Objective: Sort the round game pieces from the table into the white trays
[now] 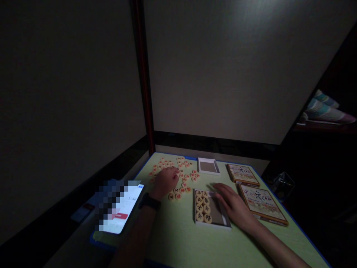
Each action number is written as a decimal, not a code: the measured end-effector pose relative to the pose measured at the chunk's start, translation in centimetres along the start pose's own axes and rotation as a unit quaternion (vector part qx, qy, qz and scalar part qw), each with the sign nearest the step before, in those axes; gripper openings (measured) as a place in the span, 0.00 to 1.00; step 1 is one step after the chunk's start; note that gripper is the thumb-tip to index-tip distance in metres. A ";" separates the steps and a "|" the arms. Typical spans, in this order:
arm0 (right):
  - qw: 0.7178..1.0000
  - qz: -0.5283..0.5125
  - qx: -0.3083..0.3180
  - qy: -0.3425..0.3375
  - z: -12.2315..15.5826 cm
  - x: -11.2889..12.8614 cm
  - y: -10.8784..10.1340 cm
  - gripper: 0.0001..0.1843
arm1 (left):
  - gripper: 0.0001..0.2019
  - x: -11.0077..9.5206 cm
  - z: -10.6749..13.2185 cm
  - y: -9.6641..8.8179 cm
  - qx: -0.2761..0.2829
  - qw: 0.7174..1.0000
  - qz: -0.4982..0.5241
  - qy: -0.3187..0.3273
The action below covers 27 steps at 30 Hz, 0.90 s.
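Xiangqi pieces point(186, 178), mostly with red characters, lie scattered across the far left of the green table. Among them is my left hand point(166, 180), its fingers curled together; what they pinch, if anything, is hidden. Nearer to me stands a shallow white-edged box point(216, 222), with several black-character pieces point(205, 208) lined up in two columns along its left side. My right hand point(232, 204) lies over this box's right edge, fingers stretched out, no piece visible in them. The brown floor of the box shows between the pieces and that hand.
A second shallow box point(208, 166) sits at the table's back edge. Two illustrated box lids point(242, 175) point(263, 203) lie on the right. A lit phone point(122, 208) is at the left edge. Walls point(212, 74) rise behind the table; patterned cloth point(326, 108) lies far right.
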State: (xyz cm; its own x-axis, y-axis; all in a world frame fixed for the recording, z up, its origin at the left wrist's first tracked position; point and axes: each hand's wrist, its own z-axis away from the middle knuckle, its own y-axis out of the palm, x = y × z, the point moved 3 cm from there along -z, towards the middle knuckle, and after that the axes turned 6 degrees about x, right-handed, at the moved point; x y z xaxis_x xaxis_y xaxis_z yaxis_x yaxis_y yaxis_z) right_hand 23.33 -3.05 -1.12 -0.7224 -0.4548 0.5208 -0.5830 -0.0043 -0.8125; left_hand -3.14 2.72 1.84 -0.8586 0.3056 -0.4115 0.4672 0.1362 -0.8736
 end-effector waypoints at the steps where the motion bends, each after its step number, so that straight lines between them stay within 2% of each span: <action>1: 1.000 -0.010 0.015 0.002 0.0 0.1 0.3 0.24 | 0.12 0.1 0.1 0.3 0.005 1.000 -0.017 -0.011; 5: 0.998 -0.040 0.045 0.014 0.1 0.7 0.9 0.25 | 0.11 0.1 0.3 1.2 0.013 0.998 -0.056 -0.014; 8: 0.998 -0.044 0.042 0.019 0.2 1.1 1.1 0.24 | 0.12 -0.6 0.4 1.5 0.020 0.998 -0.065 0.019; 14: 0.998 -0.060 0.029 0.000 0.6 1.6 1.9 0.23 | 0.12 -2.0 0.8 2.4 0.043 0.995 -0.078 0.043; 17: 0.997 -0.074 0.015 -0.010 0.0 1.7 1.7 0.22 | 0.12 -2.7 1.0 2.8 0.053 0.992 -0.091 0.066; 19: 0.998 -0.064 0.010 -0.022 -1.3 1.7 1.3 0.21 | 0.12 -2.9 1.0 2.8 0.057 0.992 -0.096 0.065; 22: 0.999 -0.009 0.027 -0.032 -4.6 1.5 0.9 0.17 | 0.12 -2.5 0.8 2.3 0.035 0.995 -0.093 0.026; 27: 0.986 0.140 0.089 0.017 -10.0 1.8 0.9 0.18 | 0.14 -0.8 0.3 1.0 -0.017 0.994 -0.083 -0.064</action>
State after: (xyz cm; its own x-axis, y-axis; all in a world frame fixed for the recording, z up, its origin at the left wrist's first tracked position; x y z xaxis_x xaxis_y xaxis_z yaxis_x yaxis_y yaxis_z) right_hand 17.77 4.99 1.68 -0.8594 -0.4301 0.2764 -0.2876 -0.0403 -0.9569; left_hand -2.04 2.34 1.22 -0.9436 0.1536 -0.2932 0.3210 0.2080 -0.9240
